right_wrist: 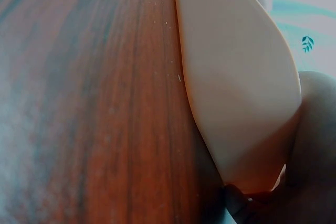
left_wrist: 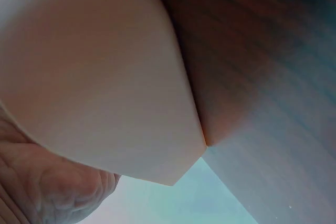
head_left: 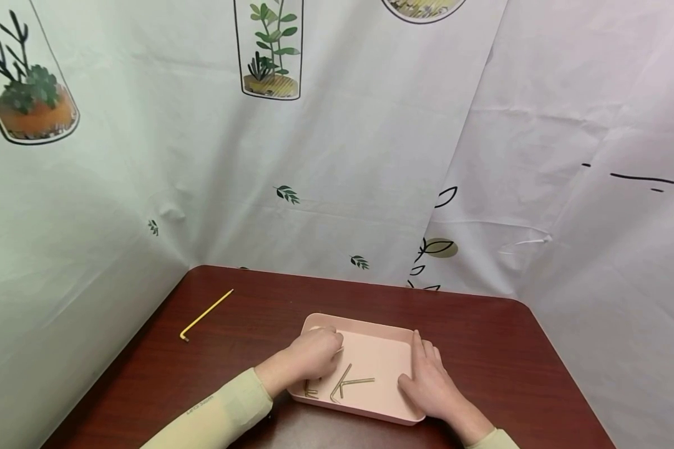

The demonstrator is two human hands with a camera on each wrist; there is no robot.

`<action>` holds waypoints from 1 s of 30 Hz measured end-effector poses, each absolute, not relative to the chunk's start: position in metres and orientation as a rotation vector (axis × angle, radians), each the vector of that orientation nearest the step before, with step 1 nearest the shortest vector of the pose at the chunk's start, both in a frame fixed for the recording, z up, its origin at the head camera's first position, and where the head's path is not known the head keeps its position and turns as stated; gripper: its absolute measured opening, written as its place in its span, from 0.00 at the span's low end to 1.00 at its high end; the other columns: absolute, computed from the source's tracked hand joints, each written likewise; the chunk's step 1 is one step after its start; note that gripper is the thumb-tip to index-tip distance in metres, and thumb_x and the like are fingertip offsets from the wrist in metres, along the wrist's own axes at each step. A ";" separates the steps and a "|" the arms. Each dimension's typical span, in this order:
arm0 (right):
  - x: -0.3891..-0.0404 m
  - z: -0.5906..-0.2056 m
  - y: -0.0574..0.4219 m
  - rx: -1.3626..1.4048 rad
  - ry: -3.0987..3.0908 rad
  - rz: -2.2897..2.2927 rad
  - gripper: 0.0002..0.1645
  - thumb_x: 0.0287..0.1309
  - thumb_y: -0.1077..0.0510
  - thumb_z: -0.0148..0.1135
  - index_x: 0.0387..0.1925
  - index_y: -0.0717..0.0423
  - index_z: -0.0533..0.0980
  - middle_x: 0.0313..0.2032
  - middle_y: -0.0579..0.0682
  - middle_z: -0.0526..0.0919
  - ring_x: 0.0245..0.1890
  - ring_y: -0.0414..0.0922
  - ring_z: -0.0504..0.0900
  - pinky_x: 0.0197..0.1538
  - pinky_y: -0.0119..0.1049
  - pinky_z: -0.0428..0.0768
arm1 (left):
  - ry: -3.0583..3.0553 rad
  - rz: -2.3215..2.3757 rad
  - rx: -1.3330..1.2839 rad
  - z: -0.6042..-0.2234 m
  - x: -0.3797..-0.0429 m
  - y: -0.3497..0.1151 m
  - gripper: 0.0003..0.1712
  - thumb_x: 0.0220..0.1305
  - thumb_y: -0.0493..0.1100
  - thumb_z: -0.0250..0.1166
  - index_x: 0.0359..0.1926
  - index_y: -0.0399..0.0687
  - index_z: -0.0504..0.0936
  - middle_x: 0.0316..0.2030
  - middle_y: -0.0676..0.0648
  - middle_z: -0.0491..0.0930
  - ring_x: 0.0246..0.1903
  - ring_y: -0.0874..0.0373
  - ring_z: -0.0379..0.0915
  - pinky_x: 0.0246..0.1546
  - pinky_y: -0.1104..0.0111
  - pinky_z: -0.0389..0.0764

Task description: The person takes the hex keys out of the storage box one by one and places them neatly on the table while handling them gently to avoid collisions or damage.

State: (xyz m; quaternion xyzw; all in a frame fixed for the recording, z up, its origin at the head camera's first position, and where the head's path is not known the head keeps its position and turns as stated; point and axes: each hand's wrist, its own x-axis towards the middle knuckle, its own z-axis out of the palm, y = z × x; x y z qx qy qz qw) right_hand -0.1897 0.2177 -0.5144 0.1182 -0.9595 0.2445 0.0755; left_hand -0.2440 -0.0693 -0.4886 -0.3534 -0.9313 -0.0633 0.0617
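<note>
A shallow pink tray (head_left: 379, 355) sits on the table with several brass-coloured hex keys (head_left: 342, 383) lying in its near left part. Over the tray's left side, my left hand (head_left: 316, 353) has its fingers curled down, and a thin end of a hex key shows beside them; most of that key is hidden by the hand. My right hand (head_left: 431, 380) grips the tray's right wall, thumb inside the rim and fingers along the outside. In the left wrist view the tray's outer wall (left_wrist: 105, 93) covers much of the hand. The right wrist view shows fingertips at the tray's lower edge.
A yellow hex key (head_left: 206, 315) lies apart on the dark red wooden table (head_left: 258, 299), left of the tray. White printed cloth (head_left: 337, 156) hangs around the table's back and sides.
</note>
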 end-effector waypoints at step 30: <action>-0.189 -0.515 0.217 0.336 -2.902 0.753 0.61 0.54 0.62 0.68 0.83 0.80 0.49 0.71 0.75 0.69 0.72 0.68 0.68 0.69 0.63 0.76 | -2.773 -0.407 -1.048 -0.464 -0.248 -0.091 0.19 0.62 0.29 0.70 0.27 0.53 0.72 0.26 0.55 0.66 0.30 0.59 0.61 0.32 0.67 0.67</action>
